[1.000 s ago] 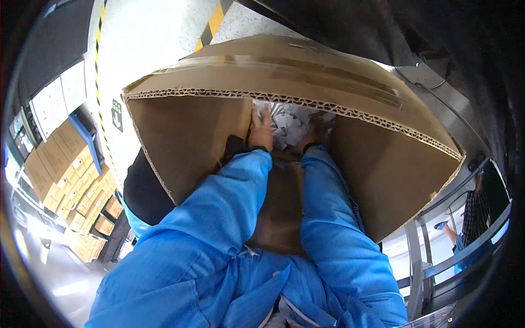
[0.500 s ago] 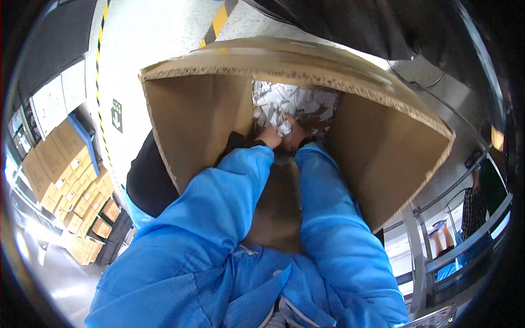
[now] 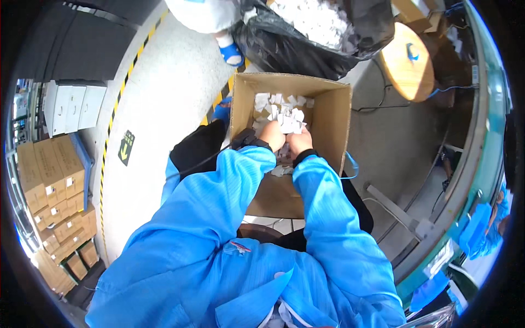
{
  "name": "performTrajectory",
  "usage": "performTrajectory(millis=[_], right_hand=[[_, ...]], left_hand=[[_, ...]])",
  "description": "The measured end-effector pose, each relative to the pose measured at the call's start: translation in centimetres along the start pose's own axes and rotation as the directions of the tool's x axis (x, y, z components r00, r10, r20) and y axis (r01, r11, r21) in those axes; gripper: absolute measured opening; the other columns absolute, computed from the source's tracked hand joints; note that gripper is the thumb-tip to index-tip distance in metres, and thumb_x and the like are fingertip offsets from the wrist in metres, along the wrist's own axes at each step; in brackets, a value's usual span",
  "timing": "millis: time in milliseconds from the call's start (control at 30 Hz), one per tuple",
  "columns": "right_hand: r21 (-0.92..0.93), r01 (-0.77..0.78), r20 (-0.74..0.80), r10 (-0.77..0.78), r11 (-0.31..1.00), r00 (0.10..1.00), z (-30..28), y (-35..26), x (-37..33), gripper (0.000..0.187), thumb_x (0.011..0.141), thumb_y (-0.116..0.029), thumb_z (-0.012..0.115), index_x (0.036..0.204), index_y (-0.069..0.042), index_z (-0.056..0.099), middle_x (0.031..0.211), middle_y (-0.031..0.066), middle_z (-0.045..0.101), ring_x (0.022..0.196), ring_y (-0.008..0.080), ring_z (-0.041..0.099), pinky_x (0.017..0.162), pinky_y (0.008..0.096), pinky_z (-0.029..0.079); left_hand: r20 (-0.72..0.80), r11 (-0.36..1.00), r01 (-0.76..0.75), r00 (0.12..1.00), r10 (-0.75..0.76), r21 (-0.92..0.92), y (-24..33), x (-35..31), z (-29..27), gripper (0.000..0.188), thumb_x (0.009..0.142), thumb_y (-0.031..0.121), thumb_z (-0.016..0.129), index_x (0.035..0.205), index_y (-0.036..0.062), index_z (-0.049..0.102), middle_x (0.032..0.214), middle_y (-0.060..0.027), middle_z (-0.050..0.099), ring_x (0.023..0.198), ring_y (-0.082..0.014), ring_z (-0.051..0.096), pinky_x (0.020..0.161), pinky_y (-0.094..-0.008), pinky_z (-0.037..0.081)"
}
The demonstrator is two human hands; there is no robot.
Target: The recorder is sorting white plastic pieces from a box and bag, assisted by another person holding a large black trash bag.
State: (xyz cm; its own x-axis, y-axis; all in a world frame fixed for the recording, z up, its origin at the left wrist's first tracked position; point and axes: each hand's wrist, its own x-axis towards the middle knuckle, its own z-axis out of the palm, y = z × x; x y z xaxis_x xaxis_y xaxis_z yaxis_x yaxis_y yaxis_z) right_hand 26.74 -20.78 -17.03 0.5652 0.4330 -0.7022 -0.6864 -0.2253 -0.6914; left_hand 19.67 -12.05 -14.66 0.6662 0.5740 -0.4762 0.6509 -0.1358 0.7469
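An open cardboard box (image 3: pixel 333 117) stands in front of me, with loose white pieces (image 3: pixel 262 101), like torn paper or small labels, scattered inside. Both my forearms, in blue sleeves, reach into it. My left hand (image 3: pixel 272 135) and my right hand (image 3: pixel 298 141) are close together, cupped around a small heap of white pieces (image 3: pixel 290 121). Their fingertips are largely hidden under the heap. A dark band wraps each wrist, and a black object with a cable sits by the left one. More white pieces lie beneath my hands.
Beyond the box, a black plastic bag (image 3: pixel 273 46) holds a mass of white pieces (image 3: pixel 317 22). A round wooden stool (image 3: pixel 407 63) is at the far right. Stacked cartons (image 3: pixel 54 175) line the left side. Another person's blue slipper (image 3: pixel 232 54) shows near the bag. A green-edged bench (image 3: pixel 465 186) runs along the right.
My view has risen and pulled back from the box, which looks smaller. The bag, stool and another person's foot have come into view. My hands remain together at the white pieces.
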Motion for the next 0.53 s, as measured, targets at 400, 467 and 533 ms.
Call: performTrajectory(millis=[400, 467, 533], right_hand=[[-0.077, 0.67, -0.055, -0.674, 0.739, 0.737, 4.7, -22.7, -13.8, 0.041, 0.075, 0.01, 0.051, 0.114, 0.001, 0.058, 0.104, 0.009, 0.065, 0.096, 0.0155, 0.059, 0.083, 0.0278, 0.046], [-0.023, 0.733, 0.068, -0.73, 0.68, 0.68, 6.6, -28.7, -14.0, 0.042, 0.074, 0.011, 0.048, 0.113, 0.0, 0.059, 0.103, 0.0086, 0.065, 0.096, 0.0171, 0.06, 0.082, 0.0285, 0.047], [-0.051, 0.671, 0.154, -0.658, 0.74, 0.737, 7.6, -34.1, -11.0, 0.046, 0.072, 0.013, 0.045, 0.113, -0.002, 0.059, 0.105, 0.0104, 0.065, 0.099, 0.0206, 0.061, 0.086, 0.0284, 0.046]], left_hand=[[-0.255, 0.673, -0.727, 0.682, 0.686, -0.134, 21.2, -3.2, -10.4, 0.023, 0.079, 0.013, 0.058, 0.099, 0.0034, 0.065, 0.086, -0.0235, 0.064, 0.085, -0.0416, 0.061, 0.072, -0.0442, 0.049], [-0.235, 0.704, -0.709, 0.693, 0.682, -0.045, 24.8, 0.4, -13.2, 0.022, 0.077, 0.013, 0.057, 0.093, 0.0008, 0.065, 0.082, -0.0252, 0.063, 0.081, -0.0425, 0.061, 0.071, -0.0465, 0.049], [-0.256, 0.685, -0.725, 0.651, 0.714, 0.067, 29.1, 2.6, -16.4, 0.024, 0.076, 0.02, 0.059, 0.091, 0.0025, 0.067, 0.08, -0.0252, 0.063, 0.082, -0.0418, 0.061, 0.073, -0.0456, 0.05]])
